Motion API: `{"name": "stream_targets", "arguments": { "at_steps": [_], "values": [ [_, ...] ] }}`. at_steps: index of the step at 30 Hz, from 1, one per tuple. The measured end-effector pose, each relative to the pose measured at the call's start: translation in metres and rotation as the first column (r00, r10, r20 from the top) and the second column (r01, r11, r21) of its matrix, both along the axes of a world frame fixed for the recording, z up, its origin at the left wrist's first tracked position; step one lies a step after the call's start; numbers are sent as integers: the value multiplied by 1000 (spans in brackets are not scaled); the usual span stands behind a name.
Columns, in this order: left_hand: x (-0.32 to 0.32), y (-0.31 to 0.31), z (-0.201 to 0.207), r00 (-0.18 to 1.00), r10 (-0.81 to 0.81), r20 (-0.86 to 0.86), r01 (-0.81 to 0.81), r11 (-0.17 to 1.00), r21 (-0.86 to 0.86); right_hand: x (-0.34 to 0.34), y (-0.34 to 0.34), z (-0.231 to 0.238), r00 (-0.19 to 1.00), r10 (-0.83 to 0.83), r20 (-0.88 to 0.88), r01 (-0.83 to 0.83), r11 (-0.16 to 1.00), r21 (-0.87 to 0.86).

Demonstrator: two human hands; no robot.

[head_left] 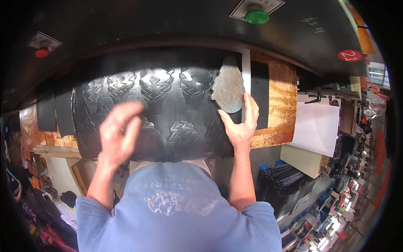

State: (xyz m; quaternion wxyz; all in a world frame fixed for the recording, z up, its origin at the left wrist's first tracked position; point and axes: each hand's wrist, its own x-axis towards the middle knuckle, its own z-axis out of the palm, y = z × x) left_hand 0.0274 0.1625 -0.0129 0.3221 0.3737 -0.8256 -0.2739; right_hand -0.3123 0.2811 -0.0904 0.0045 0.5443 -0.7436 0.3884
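A glossy black sheet [170, 105] lies across the board before me, with several jagged cut outlines in it. At its right end is a flat cutting die [228, 86], rounded with a narrower far end, a wavy left edge and a worn grey-brown face. My right hand [241, 126] grips the near end of this die between thumb and fingers. Over the left part of the sheet hovers my left hand [119, 132], slightly blurred, its thumb and curved fingers apart and nothing seen between them.
A dark machine beam [168, 25] spans the far side, carrying a green button [257, 17] and a red button [42, 52]. Under the sheet is a worn wooden board [281, 105]. White sheets [315, 128] and a black stack [281, 178] stand at the right.
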Motion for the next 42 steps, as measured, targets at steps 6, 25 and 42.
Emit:
{"name": "stream_targets", "arguments": {
  "at_steps": [6, 25, 42],
  "values": [
    [-16, 83, -38, 975, -184, -124, 193, 979, 66, 2, -6, 2, 1000, -22, 22, 23, 997, -68],
    [-28, 77, -58, 987, -72, -142, 45, 983, -180, 0, 32, 40, 971, -62, 230, 141, 928, -345],
    [-34, 64, -45, 989, -24, -148, 12, 997, -79, -11, 41, -32, 977, -3, 214, 65, 958, -280]
  ]
}}
